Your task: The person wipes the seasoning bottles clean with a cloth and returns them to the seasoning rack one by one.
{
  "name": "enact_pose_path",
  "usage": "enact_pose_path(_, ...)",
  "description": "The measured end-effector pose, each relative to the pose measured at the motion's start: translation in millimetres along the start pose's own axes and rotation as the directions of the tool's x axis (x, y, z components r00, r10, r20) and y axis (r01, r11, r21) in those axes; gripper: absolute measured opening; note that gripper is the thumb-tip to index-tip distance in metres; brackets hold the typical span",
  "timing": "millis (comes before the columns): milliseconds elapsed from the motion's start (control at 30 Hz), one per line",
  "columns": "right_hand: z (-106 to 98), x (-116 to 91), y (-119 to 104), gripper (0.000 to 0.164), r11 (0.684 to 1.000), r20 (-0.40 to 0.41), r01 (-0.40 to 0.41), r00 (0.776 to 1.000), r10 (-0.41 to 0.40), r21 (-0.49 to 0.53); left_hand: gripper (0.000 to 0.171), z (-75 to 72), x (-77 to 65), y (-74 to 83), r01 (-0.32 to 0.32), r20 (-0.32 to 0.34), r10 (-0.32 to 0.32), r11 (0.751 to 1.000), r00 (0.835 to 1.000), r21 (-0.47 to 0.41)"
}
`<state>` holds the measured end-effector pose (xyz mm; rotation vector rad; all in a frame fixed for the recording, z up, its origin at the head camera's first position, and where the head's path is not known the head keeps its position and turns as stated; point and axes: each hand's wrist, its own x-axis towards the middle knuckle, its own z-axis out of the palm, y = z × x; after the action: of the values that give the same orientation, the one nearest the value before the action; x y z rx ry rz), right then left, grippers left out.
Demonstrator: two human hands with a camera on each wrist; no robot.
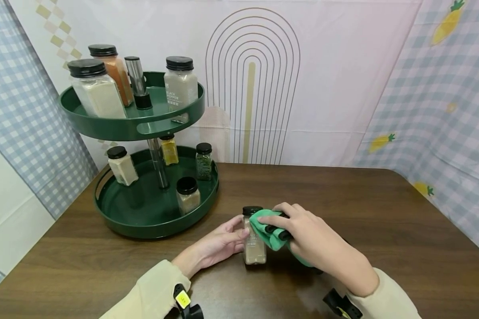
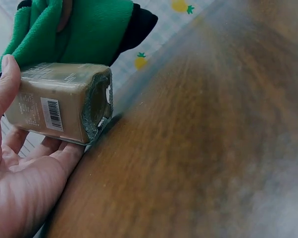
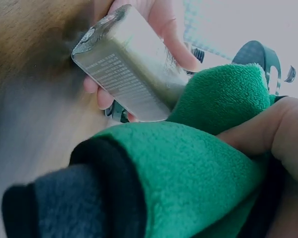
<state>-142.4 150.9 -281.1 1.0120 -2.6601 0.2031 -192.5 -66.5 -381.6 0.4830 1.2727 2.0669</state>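
Observation:
My left hand (image 1: pixel 221 243) holds a square glass spice jar (image 1: pixel 254 248) filled with beige powder, thumb on one side and fingers on the other. The jar has a black lid and stands nearly upright, at or just above the tabletop. In the left wrist view, a barcode label shows on the jar (image 2: pixel 52 111) and its base is visible. My right hand (image 1: pixel 303 228) grips a bunched green cloth (image 1: pixel 269 235) with black edging and touches it to the jar's upper right side. The cloth (image 3: pixel 188 168) hides part of the jar in the right wrist view.
A two-tier green rotating rack (image 1: pixel 151 228) stands at the left of the wooden table (image 1: pixel 343 195). On its upper tier are large spice jars (image 1: pixel 100 95) and a silver-and-black cylinder (image 1: pixel 137 82). Several small jars (image 1: pixel 188 195) stand on the lower tier. Patterned cloth (image 1: pixel 331 79) hangs behind.

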Motion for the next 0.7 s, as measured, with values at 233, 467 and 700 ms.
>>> enact_pose_path(233, -3.5, -1.9, -1.7, 0.064, 0.999, 0.143, 0.034, 0.989, -0.037, 0.028, 0.082, 0.6, 0.5, 0.3, 0.025, -0.048, -0.026, 0.999, 0.999, -0.023)
enact_pose_path(467, -3.6, -3.2, -3.3, 0.067, 0.995, 0.288, 0.011, 0.957, -0.039, 0.098, 0.084, -0.2, 0.5, 1.4, 0.042, -0.059, -0.045, 0.998, 0.997, -0.050)
enact_pose_path(700, -9.0, -7.0, 1.3, 0.068, 0.985, 0.325, 0.039, 0.941, -0.093, 0.170, 0.083, 0.1, 0.0, 0.5, 0.036, -0.047, -0.038, 0.998, 0.998, -0.043)
